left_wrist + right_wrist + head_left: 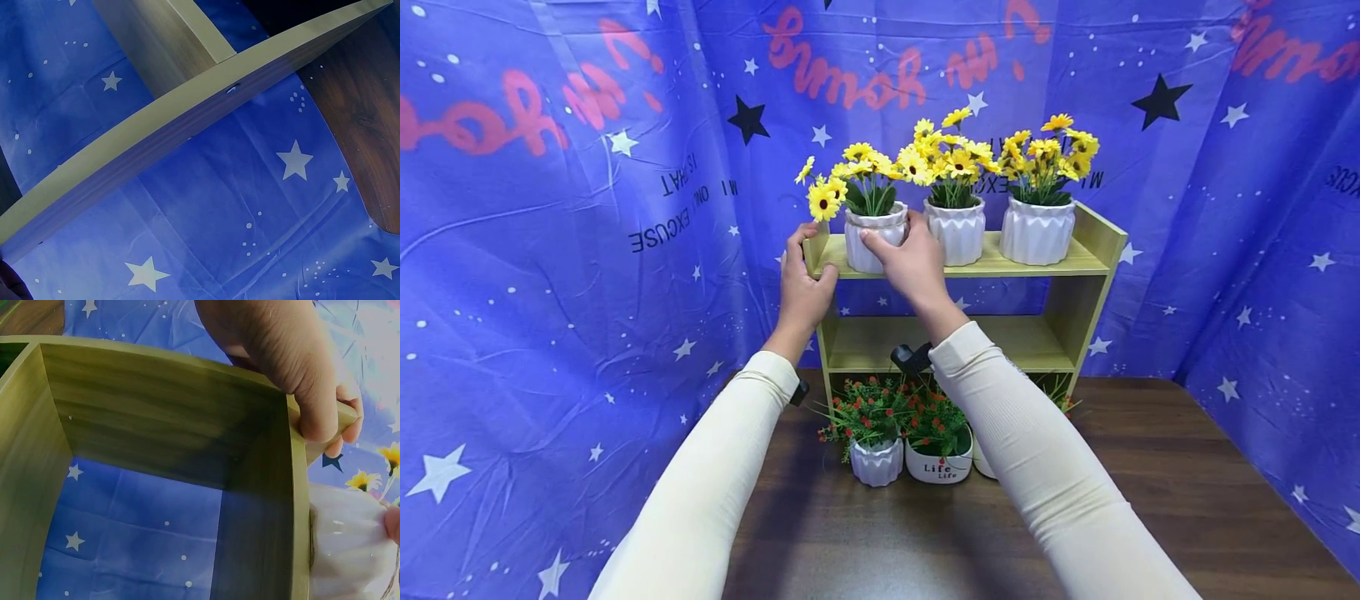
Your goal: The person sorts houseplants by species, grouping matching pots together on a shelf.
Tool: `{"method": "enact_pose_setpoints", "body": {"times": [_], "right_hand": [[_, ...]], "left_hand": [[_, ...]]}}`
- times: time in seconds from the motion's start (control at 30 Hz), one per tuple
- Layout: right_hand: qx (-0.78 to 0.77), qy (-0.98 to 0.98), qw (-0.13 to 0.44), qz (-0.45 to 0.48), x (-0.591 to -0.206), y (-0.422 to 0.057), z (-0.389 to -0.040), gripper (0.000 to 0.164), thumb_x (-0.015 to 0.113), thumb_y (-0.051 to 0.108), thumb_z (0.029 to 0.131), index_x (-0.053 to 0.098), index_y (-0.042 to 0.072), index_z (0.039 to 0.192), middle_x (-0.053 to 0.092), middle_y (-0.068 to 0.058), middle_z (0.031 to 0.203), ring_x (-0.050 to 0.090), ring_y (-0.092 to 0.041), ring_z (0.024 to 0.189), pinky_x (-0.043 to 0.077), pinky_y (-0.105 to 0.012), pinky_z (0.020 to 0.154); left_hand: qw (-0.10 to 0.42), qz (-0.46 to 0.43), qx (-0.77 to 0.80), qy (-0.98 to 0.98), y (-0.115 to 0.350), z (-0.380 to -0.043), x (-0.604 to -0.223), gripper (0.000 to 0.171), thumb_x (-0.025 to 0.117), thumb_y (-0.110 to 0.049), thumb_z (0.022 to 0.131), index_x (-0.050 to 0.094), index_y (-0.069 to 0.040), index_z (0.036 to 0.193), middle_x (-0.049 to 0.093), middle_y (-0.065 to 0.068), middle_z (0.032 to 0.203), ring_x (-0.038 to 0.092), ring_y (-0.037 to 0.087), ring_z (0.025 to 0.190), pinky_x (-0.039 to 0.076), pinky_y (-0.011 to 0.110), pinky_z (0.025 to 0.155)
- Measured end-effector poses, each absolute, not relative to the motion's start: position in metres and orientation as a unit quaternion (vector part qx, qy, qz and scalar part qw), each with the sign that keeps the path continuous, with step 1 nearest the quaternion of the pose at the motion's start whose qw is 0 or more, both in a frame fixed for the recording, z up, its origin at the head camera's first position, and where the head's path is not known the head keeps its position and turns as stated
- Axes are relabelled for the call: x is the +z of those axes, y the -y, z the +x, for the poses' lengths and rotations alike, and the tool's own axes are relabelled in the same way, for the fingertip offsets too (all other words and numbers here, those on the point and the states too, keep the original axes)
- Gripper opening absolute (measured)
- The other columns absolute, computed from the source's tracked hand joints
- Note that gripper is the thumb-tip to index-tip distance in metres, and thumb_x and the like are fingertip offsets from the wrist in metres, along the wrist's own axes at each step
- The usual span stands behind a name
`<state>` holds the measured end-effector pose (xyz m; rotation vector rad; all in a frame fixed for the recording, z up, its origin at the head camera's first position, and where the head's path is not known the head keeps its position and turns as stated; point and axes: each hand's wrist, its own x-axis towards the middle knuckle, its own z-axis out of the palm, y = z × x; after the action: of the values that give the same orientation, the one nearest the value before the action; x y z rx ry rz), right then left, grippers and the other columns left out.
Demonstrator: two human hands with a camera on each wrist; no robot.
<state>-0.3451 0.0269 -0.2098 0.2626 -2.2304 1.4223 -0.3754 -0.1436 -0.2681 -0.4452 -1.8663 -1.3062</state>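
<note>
My right hand (915,265) holds the leftmost white ribbed flower pot (867,243), thumb on its front and fingers at its right side. Yellow daisy-like flowers (865,179) rise from this pot, which stands on the top board of a small wooden shelf (1037,268). At the shelf's top left corner, my left hand (805,287) grips the side panel, its thumb at the front edge. The right wrist view shows that left hand (284,356) bent over the panel, beside the white pot (350,540). Only a dark sliver of hand appears in the left wrist view.
Two more white pots of yellow flowers, a middle one (958,233) and a right one (1037,233), share the top board. Below, a ribbed pot (877,463) and a "Life" pot (936,468) with red-dotted greenery stand on the brown table (820,533). Blue star-printed cloth (587,350) surrounds everything.
</note>
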Motion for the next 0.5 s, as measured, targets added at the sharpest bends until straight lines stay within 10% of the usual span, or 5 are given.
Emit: {"method": "enact_pose_setpoints", "body": {"times": [0.27,0.5], "right_hand": [[0.597,0.76,0.203,0.159,-0.221,-0.056,-0.316,0.072,0.072,0.032,0.09,0.039,0.004,0.147,0.045,-0.014,0.149,0.042,-0.025,0.136,0.036,-0.037,0.109],[0.586,0.743,0.26,0.194,-0.255,-0.107,-0.282,0.055,0.072,0.026,0.09,0.053,0.002,0.136,0.061,-0.01,0.132,0.06,-0.023,0.116,0.05,-0.036,0.091]], "left_hand": [[0.397,-0.169,-0.518,0.738,0.142,-0.374,-0.271,0.051,0.058,-0.004,0.08,0.045,-0.009,0.13,0.047,-0.003,0.145,0.039,0.019,0.133,0.031,0.037,0.104],[0.395,-0.164,-0.519,0.741,0.143,-0.375,-0.268,0.052,0.057,-0.005,0.08,0.044,-0.01,0.131,0.046,-0.004,0.146,0.037,0.019,0.134,0.031,0.038,0.103]]}}
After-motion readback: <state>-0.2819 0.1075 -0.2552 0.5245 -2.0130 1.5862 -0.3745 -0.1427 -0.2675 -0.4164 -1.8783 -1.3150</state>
